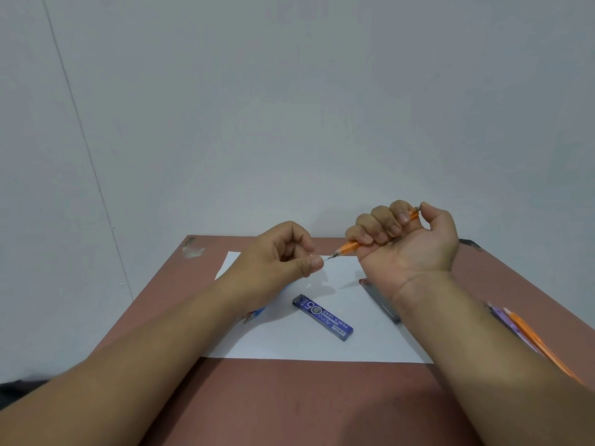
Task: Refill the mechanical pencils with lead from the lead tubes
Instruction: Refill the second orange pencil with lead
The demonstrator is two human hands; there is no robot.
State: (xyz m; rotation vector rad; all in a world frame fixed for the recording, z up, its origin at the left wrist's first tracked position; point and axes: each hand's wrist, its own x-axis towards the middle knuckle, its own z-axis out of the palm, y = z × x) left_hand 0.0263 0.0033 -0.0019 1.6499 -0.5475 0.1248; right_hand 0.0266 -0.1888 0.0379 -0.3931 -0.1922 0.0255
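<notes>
Orange pencil, metal-tipped

Three pencils (one held), two lead tubes

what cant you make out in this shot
Head view only:
- Lead at the orange pencil tip: too thin, hidden by the left hand pinch.
- Grey tube: partly behind the right hand wrist.
- Pencils on the right: covered by the forearm.
</notes>
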